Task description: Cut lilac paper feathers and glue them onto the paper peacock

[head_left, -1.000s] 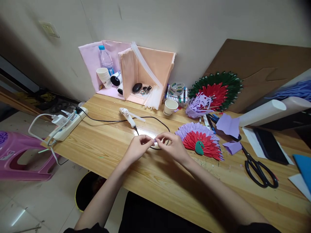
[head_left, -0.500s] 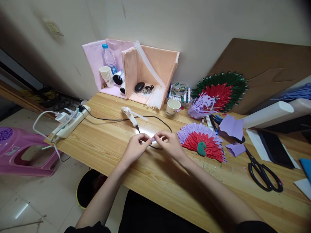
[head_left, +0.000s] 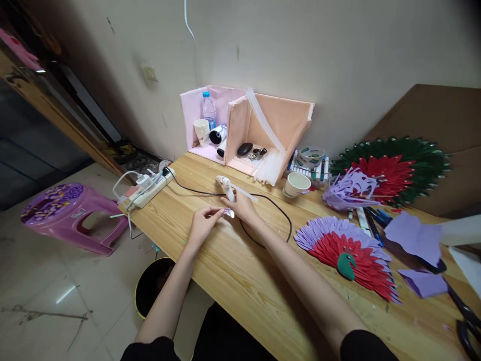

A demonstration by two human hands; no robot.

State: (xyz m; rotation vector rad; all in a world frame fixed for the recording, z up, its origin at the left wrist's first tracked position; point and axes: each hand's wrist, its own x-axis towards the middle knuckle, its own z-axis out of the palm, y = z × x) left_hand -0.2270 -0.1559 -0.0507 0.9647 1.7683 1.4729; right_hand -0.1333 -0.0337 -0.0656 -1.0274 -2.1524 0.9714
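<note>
My left hand (head_left: 205, 228) pinches a small purple paper piece (head_left: 227, 212) between thumb and fingertips, low over the wooden table. Just to its right, my right hand (head_left: 242, 206) has its fingers round the handle of a white hot glue gun (head_left: 227, 188); part of the handle is hidden by the hand. A clear glue stick (head_left: 246, 193) juts from the gun. Right of my right forearm lies a paper peacock (head_left: 345, 258) with a purple and red fan tail and a green head.
A black cord (head_left: 280, 208) loops over the table from a power strip (head_left: 154, 190). A paper cup (head_left: 296, 184) stands beyond my right hand, before a pink and peach box (head_left: 276, 120). Purple paper scraps (head_left: 413, 233) and black scissors (head_left: 468, 321) lie right; a pink stool (head_left: 75, 215) stands left.
My right hand has left the paper piece and moved forward onto the glue gun. The left hand keeps its pinch on the paper. The view has swung left.
</note>
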